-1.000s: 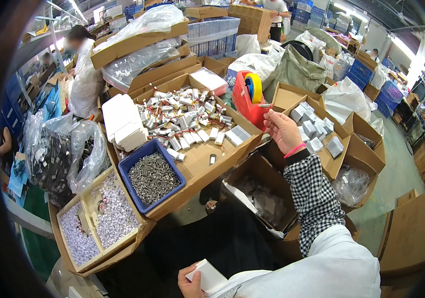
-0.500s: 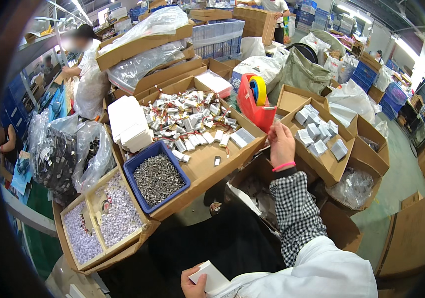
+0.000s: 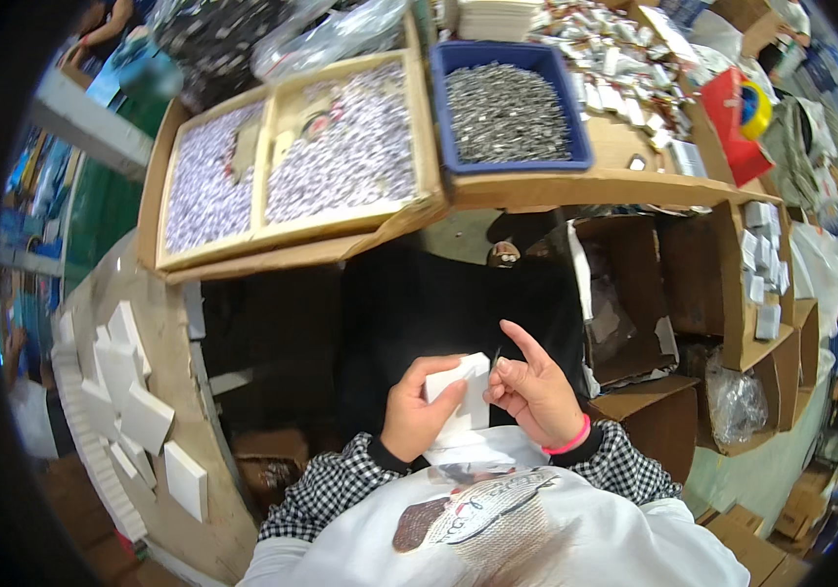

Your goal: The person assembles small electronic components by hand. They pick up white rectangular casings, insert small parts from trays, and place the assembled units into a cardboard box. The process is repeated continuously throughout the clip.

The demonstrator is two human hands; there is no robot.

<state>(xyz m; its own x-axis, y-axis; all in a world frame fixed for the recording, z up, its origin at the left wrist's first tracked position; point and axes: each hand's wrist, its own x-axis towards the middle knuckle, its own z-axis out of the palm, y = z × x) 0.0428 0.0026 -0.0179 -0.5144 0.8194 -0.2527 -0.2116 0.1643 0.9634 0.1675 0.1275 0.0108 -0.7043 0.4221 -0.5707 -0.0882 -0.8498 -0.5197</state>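
Close to my body, my left hand (image 3: pixel 414 416) grips a small flat white box (image 3: pixel 460 391), its thumb across the face. Beside the box's right edge is my right hand (image 3: pixel 542 403), thumb and some fingers pinched together and the index finger stretched out. A thin dark sliver shows at the pinch, too small to name. Farther off to the right, a red tape dispenser (image 3: pixel 724 125) with a yellow-cored roll (image 3: pixel 756 110) stands at the cardboard tray's edge.
A blue bin (image 3: pixel 521 164) of small metal parts and a wooden divided tray (image 3: pixel 260 186) of small whitish pieces lie ahead. Several white boxes (image 3: pixel 147 417) rest on the left-hand bench. Open cartons (image 3: pixel 624 230) stand at right, one (image 3: pixel 763 350) holding small pale boxes.
My right hand has come back from the tape dispenser to the white box. The left hand has brought the box up in front of me. My view has tilted down and turned left.
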